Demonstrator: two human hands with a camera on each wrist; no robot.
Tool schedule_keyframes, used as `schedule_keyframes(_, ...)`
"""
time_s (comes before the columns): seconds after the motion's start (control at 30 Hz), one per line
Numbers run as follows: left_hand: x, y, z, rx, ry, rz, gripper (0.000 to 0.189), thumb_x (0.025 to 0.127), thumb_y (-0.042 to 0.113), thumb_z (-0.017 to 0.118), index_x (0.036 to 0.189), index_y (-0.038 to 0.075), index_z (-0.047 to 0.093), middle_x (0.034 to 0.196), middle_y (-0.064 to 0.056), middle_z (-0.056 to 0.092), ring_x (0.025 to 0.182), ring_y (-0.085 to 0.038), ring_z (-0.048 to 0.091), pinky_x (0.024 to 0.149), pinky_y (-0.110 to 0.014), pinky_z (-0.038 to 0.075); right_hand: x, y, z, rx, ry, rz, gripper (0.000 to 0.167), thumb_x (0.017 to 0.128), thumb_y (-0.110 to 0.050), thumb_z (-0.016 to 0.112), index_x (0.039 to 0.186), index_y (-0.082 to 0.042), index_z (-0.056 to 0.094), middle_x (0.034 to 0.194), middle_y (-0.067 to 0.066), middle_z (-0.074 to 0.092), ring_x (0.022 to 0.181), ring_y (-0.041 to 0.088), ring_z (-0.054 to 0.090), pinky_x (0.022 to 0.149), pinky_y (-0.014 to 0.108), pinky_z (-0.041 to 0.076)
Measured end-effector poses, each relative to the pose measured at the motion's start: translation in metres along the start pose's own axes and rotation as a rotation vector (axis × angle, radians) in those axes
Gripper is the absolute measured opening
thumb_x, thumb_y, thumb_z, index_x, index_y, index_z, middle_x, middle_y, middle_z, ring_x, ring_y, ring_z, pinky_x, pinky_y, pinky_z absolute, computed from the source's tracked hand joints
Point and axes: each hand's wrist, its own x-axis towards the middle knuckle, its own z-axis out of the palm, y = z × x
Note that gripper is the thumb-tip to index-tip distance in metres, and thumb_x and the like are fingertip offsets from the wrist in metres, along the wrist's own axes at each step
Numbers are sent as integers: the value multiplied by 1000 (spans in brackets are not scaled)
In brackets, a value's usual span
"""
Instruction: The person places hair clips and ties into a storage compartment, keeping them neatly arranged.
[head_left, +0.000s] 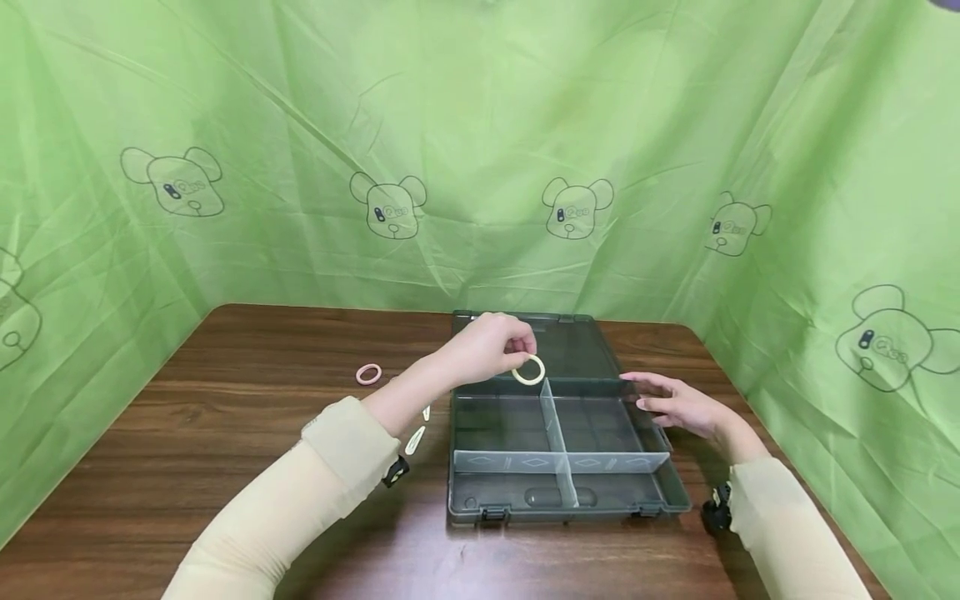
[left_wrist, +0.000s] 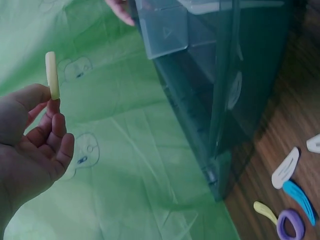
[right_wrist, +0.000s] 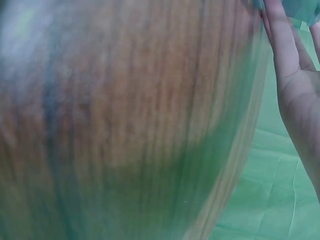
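My left hand pinches a pale yellow hair tie between thumb and fingertips. It is held above the back of the grey see-through organizer box, near the hinge line. In the left wrist view the hair tie shows edge-on, upright over the fingertips. The box stands open, its lid laid back, with clear dividers parting the inside into compartments. At the box's right side is my right hand, its fingers extended along the rim and holding nothing.
Left of the box lie a pink hair tie and white hair clips. In the left wrist view, a blue clip, a yellow clip and a purple hair tie lie on the wooden table. Green curtains surround it.
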Motion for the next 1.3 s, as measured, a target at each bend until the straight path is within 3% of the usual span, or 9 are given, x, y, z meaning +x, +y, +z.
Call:
schedule_keyframes(0.17,12,3,15,-4,-39,86,3,84,13,67,84,16,67,75,8,60,72,-6,53,69,-20,43,1,-1,1,-6,-21,1,57,95,-21,55,147,-16,31,152,25,13,134,40,29,96,50,42)
schedule_keyframes(0.47,31,7,36,-22,-109,174,5,85,13,65,87,17,67,81,7,58,80,-7,53,75,-17,41,1,-1,-2,25,-56,-7,58,96,-21,54,147,-19,29,151,23,21,123,18,48,94,43,46)
schedule_keyframes(0.9,53,3,75,-26,-270,289,4,86,15,67,86,18,67,82,8,60,78,-3,53,73,-11,40,1,-2,-4,74,-95,-30,57,97,-15,51,148,-14,25,149,28,22,118,15,53,91,40,48)
schedule_keyframes(1.3,55,12,108,3,-466,324,4,87,21,67,87,17,68,83,9,59,73,1,52,69,-9,40,1,0,-4,109,-117,-46,59,97,-11,50,149,-11,23,149,30,21,119,19,53,91,40,48)
